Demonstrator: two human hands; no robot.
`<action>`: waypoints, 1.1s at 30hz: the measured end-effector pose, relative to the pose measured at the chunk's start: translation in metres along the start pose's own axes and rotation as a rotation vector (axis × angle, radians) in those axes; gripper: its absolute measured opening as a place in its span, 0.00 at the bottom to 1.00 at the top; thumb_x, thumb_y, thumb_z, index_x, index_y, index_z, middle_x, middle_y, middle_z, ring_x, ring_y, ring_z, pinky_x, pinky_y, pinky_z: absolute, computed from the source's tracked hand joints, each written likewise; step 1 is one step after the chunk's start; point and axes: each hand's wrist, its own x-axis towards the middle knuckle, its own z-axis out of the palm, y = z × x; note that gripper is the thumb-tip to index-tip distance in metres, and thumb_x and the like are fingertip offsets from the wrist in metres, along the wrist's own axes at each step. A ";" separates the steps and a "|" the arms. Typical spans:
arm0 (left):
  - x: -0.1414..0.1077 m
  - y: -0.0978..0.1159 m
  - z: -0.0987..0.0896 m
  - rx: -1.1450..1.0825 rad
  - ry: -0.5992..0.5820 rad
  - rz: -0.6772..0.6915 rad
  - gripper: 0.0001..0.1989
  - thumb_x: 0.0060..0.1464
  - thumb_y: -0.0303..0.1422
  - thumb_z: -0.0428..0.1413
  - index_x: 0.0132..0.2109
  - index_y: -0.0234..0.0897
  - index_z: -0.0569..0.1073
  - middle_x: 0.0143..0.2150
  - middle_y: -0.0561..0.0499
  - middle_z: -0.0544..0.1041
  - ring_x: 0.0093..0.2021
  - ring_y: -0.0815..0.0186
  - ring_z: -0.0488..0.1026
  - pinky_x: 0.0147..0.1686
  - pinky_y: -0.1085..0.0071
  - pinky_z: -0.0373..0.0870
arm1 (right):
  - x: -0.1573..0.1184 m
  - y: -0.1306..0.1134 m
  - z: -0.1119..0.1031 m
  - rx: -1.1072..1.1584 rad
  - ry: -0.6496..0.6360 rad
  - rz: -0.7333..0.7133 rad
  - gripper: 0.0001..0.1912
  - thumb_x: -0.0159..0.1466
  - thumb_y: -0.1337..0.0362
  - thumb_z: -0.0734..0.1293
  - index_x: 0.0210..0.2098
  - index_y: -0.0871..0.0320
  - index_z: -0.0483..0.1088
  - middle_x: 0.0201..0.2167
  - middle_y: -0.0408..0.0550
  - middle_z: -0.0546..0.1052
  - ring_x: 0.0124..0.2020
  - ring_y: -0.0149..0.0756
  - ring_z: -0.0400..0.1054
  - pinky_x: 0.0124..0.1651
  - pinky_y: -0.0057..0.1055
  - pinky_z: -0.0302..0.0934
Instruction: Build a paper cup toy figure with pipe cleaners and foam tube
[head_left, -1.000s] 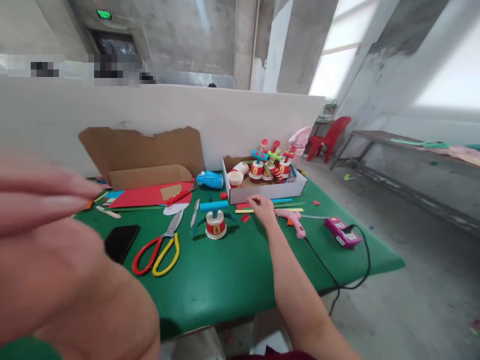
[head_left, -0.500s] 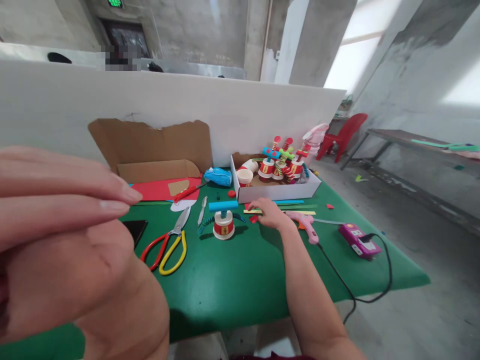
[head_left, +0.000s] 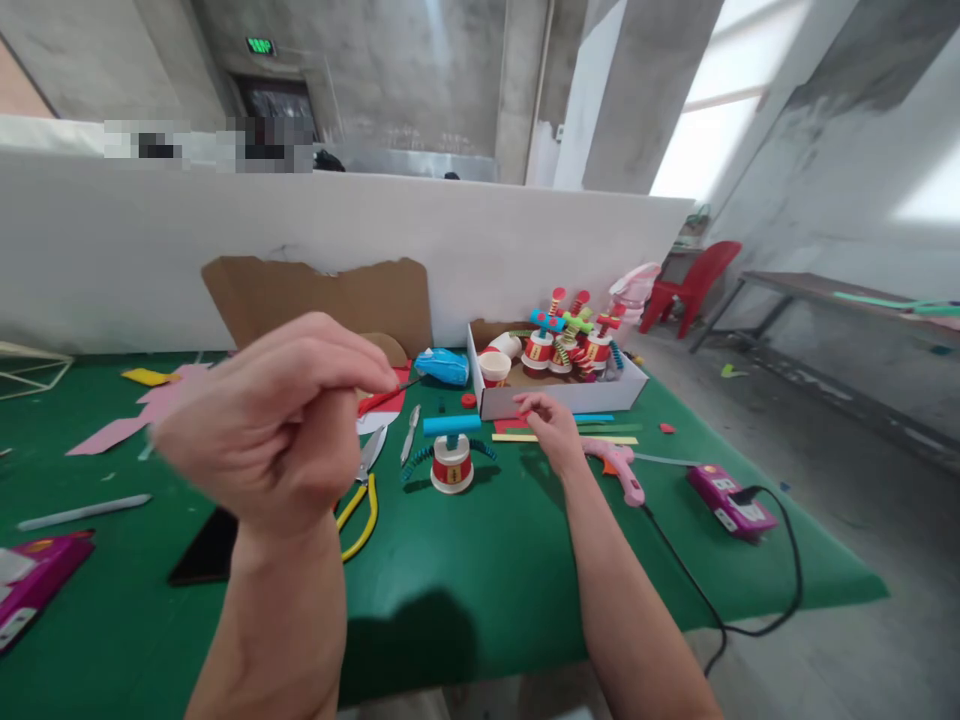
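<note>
My left hand (head_left: pixel 281 425) is raised close to the camera, fingers curled together in a pinch; whatever lies between the fingertips is hidden. My right hand (head_left: pixel 553 428) hovers over the strips by the box, thumb and fingertips pressed together. Red paper (head_left: pixel 511 422) shows just beside those fingertips, but what they hold is too small to tell. Between the hands stands a red-and-white paper cup figure (head_left: pixel 451 468) with a blue paper tube (head_left: pixel 451 426) on top and coiled teal arms. Yellow and green paper strips (head_left: pixel 622 440) lie below the right hand.
A white box (head_left: pixel 555 398) holds several finished cup figures and a plain cup. To the right are a pink glue gun (head_left: pixel 626 478) and a purple box (head_left: pixel 731 500) with a cable. Scissors (head_left: pixel 367 520), a pen (head_left: pixel 409 435), a blue pouch (head_left: pixel 444 366) and a dark phone (head_left: pixel 206 548) lie leftward.
My left hand has moved right and away from the camera, still pinched. My right hand has lifted slightly, and the small red piece beside it no longer shows on the table. The view has shifted left.
</note>
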 end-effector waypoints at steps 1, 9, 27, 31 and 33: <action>-0.001 -0.002 0.009 -0.012 0.029 -0.013 0.14 0.53 0.21 0.48 0.24 0.38 0.71 0.22 0.55 0.70 0.26 0.71 0.69 0.25 0.72 0.64 | -0.001 -0.004 0.001 0.146 0.030 0.026 0.02 0.50 0.68 0.64 0.23 0.56 0.67 0.34 0.45 0.77 0.38 0.36 0.69 0.43 0.34 0.62; -0.011 -0.040 0.043 0.062 -0.452 -0.271 0.12 0.50 0.21 0.47 0.31 0.35 0.74 0.27 0.53 0.75 0.27 0.70 0.69 0.25 0.74 0.63 | -0.013 -0.024 0.018 0.686 -0.004 0.220 0.13 0.46 0.63 0.75 0.31 0.53 0.70 0.26 0.38 0.73 0.27 0.28 0.68 0.37 0.29 0.66; -0.033 -0.057 0.085 0.020 -0.977 -0.419 0.11 0.57 0.38 0.51 0.33 0.36 0.73 0.29 0.51 0.76 0.29 0.67 0.69 0.28 0.72 0.61 | -0.022 -0.034 0.033 0.511 0.055 0.049 0.16 0.48 0.59 0.76 0.35 0.53 0.72 0.30 0.42 0.75 0.31 0.31 0.69 0.36 0.28 0.66; -0.036 -0.060 0.087 0.043 -0.946 -0.413 0.09 0.55 0.34 0.51 0.30 0.36 0.71 0.26 0.52 0.74 0.26 0.68 0.66 0.26 0.72 0.59 | -0.023 -0.032 0.034 0.543 0.009 0.079 0.17 0.48 0.58 0.76 0.36 0.53 0.73 0.31 0.43 0.76 0.33 0.32 0.70 0.39 0.29 0.66; -0.036 -0.061 0.086 0.028 -0.916 -0.417 0.08 0.55 0.33 0.50 0.30 0.36 0.71 0.26 0.53 0.74 0.26 0.68 0.67 0.26 0.73 0.60 | -0.023 -0.030 0.034 0.521 -0.023 0.109 0.15 0.49 0.56 0.76 0.33 0.54 0.74 0.29 0.42 0.76 0.30 0.31 0.69 0.38 0.30 0.65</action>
